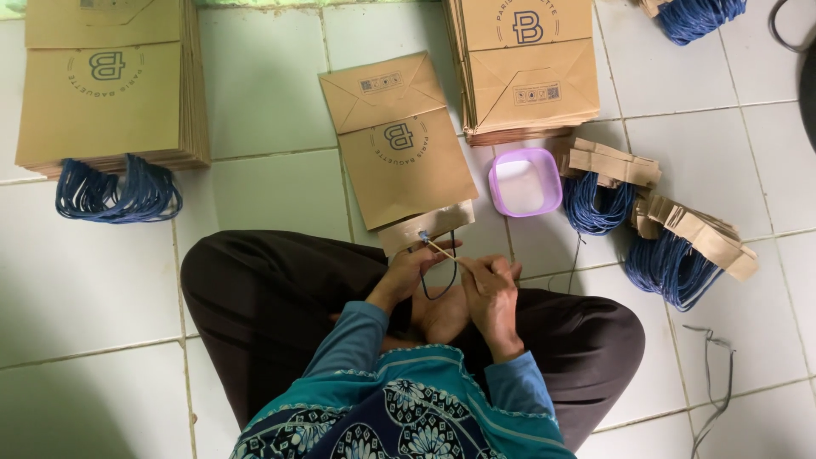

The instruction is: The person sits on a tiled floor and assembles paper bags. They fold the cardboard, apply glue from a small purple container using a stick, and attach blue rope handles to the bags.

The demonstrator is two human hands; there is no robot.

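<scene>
Head view: left hand (pixel 408 270) pinches the card strip (pixel 425 228) at the flat paper bag's (pixel 408 166) near edge; right hand (pixel 491 293) is closed on a thin stick (pixel 444 250) pointing at the strip. Blue cord (pixel 442 276) loops between hands; purple tub (pixel 524 182) just right of the bag on the floor.

Soft, even daylight, faint shadows, sharp focus, slight darkening at corners.

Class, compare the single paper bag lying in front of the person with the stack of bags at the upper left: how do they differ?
The single paper bag lies alone and flat; the stack at upper left holds many bags piled together. The single bag sits slightly turned; the stack sits roughly squarer to the tiles. Blue cord handles hang from the stack's near edge; the single bag's near edge has none showing. Both are brown with a round printed mark.
</scene>
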